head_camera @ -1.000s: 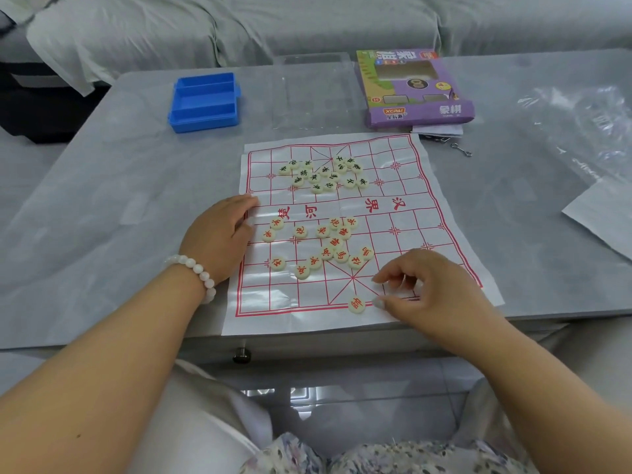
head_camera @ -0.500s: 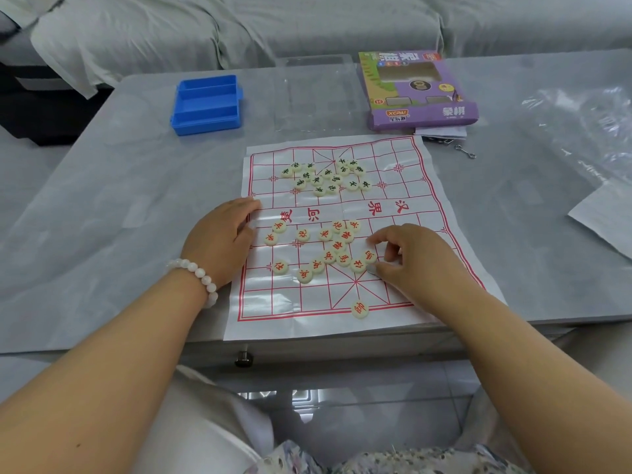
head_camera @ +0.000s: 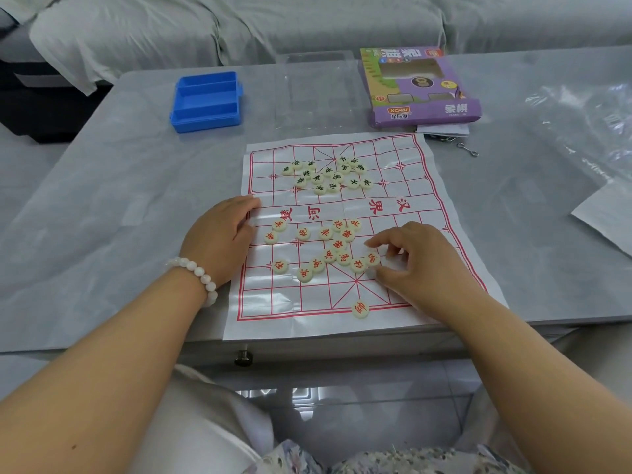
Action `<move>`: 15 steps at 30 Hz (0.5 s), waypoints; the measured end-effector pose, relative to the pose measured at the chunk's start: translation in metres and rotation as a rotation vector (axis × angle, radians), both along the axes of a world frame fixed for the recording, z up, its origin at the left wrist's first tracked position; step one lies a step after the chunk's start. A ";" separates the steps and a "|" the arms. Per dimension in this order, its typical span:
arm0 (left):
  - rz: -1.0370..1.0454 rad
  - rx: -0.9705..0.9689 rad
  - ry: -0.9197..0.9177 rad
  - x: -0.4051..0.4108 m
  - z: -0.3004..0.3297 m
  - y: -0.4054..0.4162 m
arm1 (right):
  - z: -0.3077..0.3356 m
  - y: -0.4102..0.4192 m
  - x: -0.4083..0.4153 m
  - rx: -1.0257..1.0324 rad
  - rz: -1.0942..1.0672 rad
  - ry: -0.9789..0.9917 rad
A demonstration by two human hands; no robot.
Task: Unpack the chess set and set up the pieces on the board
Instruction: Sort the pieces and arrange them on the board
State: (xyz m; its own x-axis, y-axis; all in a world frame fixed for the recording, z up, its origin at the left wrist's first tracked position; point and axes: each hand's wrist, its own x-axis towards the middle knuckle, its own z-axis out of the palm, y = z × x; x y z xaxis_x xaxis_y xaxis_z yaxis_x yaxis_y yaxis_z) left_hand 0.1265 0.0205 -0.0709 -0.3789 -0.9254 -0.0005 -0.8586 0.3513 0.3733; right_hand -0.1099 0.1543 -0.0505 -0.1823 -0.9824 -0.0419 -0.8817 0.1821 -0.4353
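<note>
A paper xiangqi board (head_camera: 403, 186) printed with a red grid lies flat on the grey surface (head_camera: 102, 206), its near edge overhanging the surface's front edge slightly. The left hand (head_camera: 222, 234) rests on the board's left margin with its fingers relaxed and laid flat, holding nothing; a white bead bracelet (head_camera: 198, 275) circles that wrist. The right hand (head_camera: 413, 258) sits over the near right part of the board, its index finger and thumb curled round a red-marked piece (head_camera: 372, 260) at the right end of the loose cluster, pinching it while it still touches the board.

The other red-marked pieces (head_camera: 325, 248) lie scattered in the near half, between the two hands, not on their starting points. One red-marked piece, the general (head_camera: 360, 308), lies alone on the nearest grid line at the foot of the palace diagonals. The dark-marked pieces (head_camera: 328, 176) sit in a loose heap in the far half of the board, several touching one another.

Beyond the board, a blue plastic tray (head_camera: 207, 100) with compartments stands to the far left, a clear plastic lid (head_camera: 314, 87) lies in the middle, and the purple chess box (head_camera: 420, 87) lies to the far right, just beyond the board's corner. A small metal hook (head_camera: 466, 150) lies near the box. Crumpled clear plastic wrap (head_camera: 581, 114) spreads over the right of the surface.
</note>
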 end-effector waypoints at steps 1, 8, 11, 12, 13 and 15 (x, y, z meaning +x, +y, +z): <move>0.004 0.003 -0.001 0.000 0.000 0.000 | 0.000 0.000 0.002 -0.007 0.008 0.024; 0.011 0.002 -0.004 0.000 0.001 0.000 | 0.005 0.004 0.007 -0.038 0.029 0.097; 0.000 -0.008 -0.003 0.000 0.001 0.000 | 0.015 0.027 -0.009 -0.019 0.037 -0.008; -0.004 -0.013 -0.004 0.000 0.001 0.000 | 0.016 0.035 -0.012 0.016 0.055 -0.042; -0.004 -0.015 -0.005 0.000 0.001 0.000 | 0.017 0.041 -0.014 0.050 0.073 -0.063; 0.001 -0.014 -0.006 -0.001 0.001 0.002 | 0.013 0.049 -0.016 0.082 0.100 -0.076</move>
State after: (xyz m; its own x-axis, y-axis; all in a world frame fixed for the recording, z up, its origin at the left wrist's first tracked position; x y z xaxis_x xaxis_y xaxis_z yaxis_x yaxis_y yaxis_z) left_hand 0.1254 0.0221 -0.0694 -0.3779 -0.9258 0.0103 -0.8610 0.3556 0.3636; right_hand -0.1260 0.2029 -0.0377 -0.0773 -0.9881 -0.1332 -0.8622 0.1333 -0.4887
